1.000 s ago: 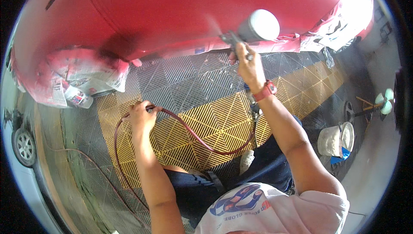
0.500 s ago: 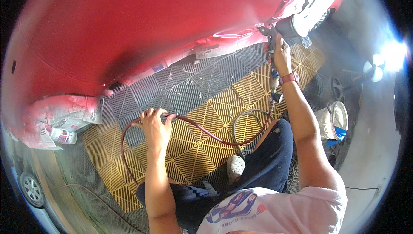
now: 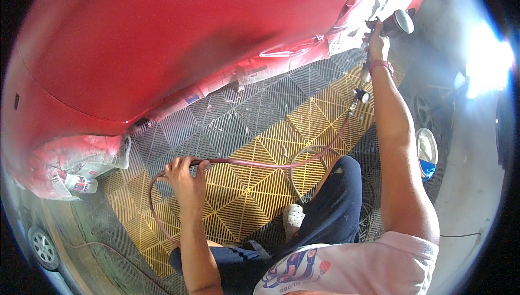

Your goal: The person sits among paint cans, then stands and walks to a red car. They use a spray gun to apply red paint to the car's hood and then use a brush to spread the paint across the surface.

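Observation:
My right hand (image 3: 379,44) is wrapped round a spray gun with a dark cup (image 3: 400,23), held out at the far right beside the paper-masked end of a red car body (image 3: 179,35). A small round gauge (image 3: 363,96) hangs below its handle, where a dark red air hose (image 3: 254,163) joins. That hose sags across to the left and passes through my left hand (image 3: 186,180), whose fingers curl over it. From there it loops down towards my left knee. Masking paper (image 3: 200,95) runs along the lower edge of the red panel.
Grey and yellow slatted floor tiles (image 3: 238,197) lie below. A white bucket (image 3: 427,151) stands right of my forearm, and a bright lamp (image 3: 490,62) glares beyond it. Newspaper (image 3: 81,154) covers the wheel area at left. A car wheel (image 3: 43,247) shows at lower left.
My right hand has moved the spray gun farther right and away, drawing the hose with it. My left hand has shifted slightly left and down, still on the hose.

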